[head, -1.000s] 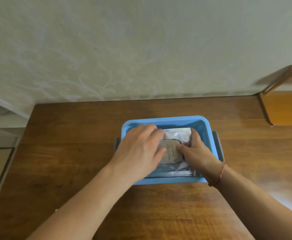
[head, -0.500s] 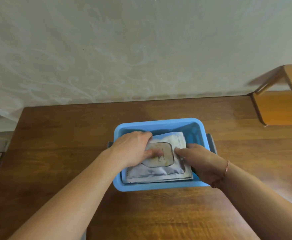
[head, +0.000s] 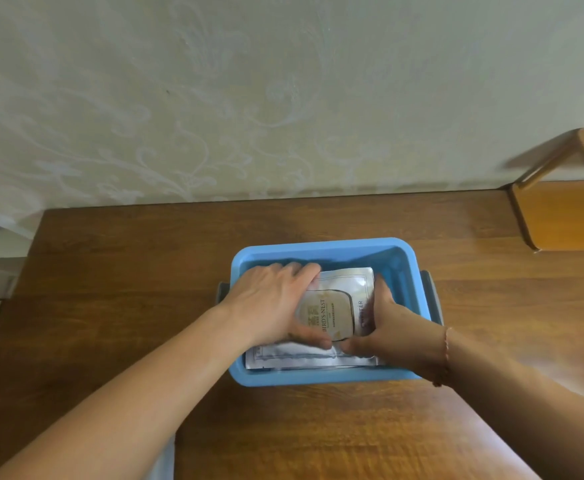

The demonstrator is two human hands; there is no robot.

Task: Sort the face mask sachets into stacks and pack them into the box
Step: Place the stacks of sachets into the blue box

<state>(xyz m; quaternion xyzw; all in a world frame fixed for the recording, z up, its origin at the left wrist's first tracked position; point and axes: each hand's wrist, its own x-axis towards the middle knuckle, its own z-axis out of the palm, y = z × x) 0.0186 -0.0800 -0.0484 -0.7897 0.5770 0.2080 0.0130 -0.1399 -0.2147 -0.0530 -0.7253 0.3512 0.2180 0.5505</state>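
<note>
A blue plastic box [head: 325, 247] with grey side handles stands on the wooden table. Inside it lies a stack of silver face mask sachets [head: 328, 317]; the top one has a beige label. My left hand [head: 270, 306] lies over the stack's left part, with the thumb stretched along the label's near edge. My right hand [head: 391, 323] holds the stack's right edge, fingers down between the sachets and the box wall, thumb on top near the front. Both thumbs almost meet. The left edge of the stack is hidden under my left hand.
The brown wooden table [head: 110, 271] runs back to a pale patterned wall. A light wooden piece of furniture [head: 560, 216] stands at the table's right far corner. A pale object [head: 162, 462] peeks in at the bottom edge under my left forearm.
My left thumb has slid along the front of the label toward my right thumb. My right hand has moved to the stack's right edge. The stack sits squarer in the box.
</note>
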